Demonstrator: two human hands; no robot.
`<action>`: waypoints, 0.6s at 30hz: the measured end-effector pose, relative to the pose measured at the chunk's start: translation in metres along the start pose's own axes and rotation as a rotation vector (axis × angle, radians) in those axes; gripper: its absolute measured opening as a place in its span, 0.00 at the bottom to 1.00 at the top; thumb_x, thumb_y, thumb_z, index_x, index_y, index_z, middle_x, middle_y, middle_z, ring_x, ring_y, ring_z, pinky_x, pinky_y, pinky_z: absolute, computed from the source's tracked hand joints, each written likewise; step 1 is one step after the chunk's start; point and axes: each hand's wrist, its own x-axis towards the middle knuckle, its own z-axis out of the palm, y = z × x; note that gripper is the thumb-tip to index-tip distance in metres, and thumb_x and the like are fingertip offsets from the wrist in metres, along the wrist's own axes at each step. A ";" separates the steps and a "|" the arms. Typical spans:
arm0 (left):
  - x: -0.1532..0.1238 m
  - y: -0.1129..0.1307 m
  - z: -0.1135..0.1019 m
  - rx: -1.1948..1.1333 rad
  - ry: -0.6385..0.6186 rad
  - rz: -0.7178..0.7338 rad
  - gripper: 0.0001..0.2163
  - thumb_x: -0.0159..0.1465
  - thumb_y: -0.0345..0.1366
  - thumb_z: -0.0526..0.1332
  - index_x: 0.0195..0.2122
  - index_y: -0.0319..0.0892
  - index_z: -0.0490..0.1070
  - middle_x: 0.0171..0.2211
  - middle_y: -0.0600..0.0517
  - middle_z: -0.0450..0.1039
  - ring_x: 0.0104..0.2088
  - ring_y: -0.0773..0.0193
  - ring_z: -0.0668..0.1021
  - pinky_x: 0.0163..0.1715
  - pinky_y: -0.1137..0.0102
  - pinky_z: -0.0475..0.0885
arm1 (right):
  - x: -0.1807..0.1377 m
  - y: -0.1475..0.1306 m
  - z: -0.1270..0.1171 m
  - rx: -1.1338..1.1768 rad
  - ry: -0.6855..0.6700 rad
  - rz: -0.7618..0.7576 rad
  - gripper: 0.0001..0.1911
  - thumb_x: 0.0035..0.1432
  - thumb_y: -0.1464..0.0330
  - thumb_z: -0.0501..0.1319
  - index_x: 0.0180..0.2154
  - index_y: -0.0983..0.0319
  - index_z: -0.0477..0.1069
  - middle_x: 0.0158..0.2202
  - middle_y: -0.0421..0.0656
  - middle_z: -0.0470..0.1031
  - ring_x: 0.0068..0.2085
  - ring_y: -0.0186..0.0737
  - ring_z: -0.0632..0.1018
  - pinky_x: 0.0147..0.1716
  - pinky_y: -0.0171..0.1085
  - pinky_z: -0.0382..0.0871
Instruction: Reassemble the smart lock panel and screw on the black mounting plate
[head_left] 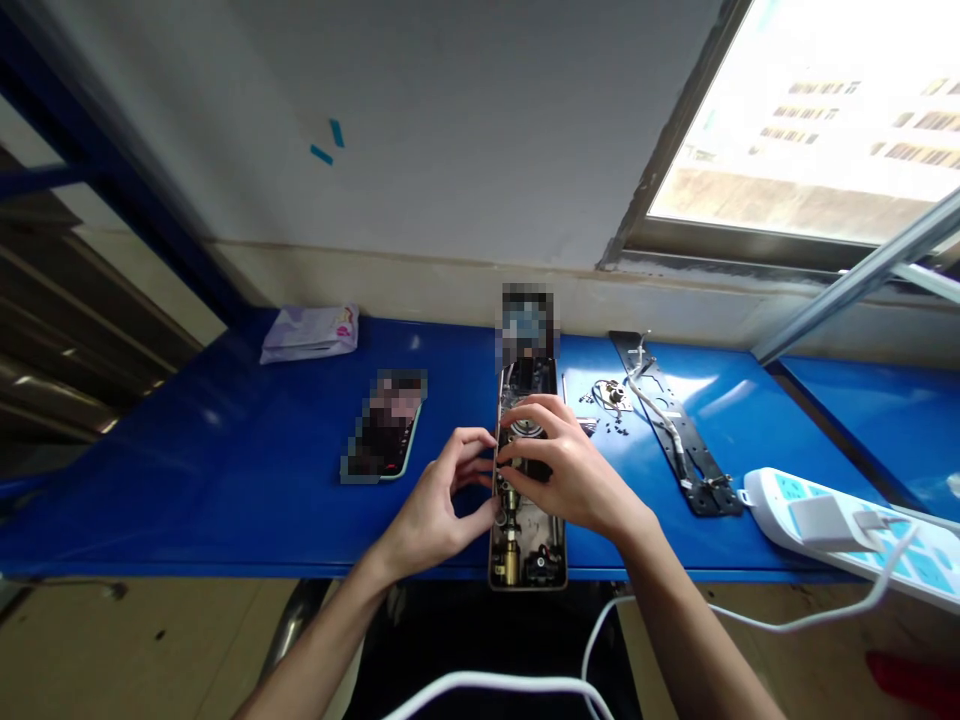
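Note:
A long, narrow opened lock housing (531, 525) stretches from the table's front edge toward the wall, its inner side facing up. Inside it I see a brass cylinder (511, 562), a black part (541, 563) and, partly under my fingers, a round metal piece (525, 427). My left hand (439, 515) grips the housing's left side, fingers and thumb against its edge. Over the middle of the housing, my right hand (574, 465) has its fingers bent together at the inner parts. Whatever lies between those fingertips is hidden.
Right of the housing lie small dark screws (616, 428), a small board with wires (613, 395) and a black backplate (675, 440) with a cable. A white power strip (787, 515) sits farther right. On the left are a phone (386, 425) and a tissue pack (311, 332).

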 end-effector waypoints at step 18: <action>0.019 0.007 0.002 0.273 0.195 0.093 0.20 0.67 0.36 0.64 0.59 0.47 0.64 0.65 0.41 0.71 0.64 0.49 0.77 0.63 0.52 0.75 | 0.002 0.016 -0.008 -0.005 0.300 0.309 0.11 0.71 0.66 0.61 0.50 0.59 0.79 0.51 0.53 0.79 0.52 0.53 0.77 0.51 0.53 0.77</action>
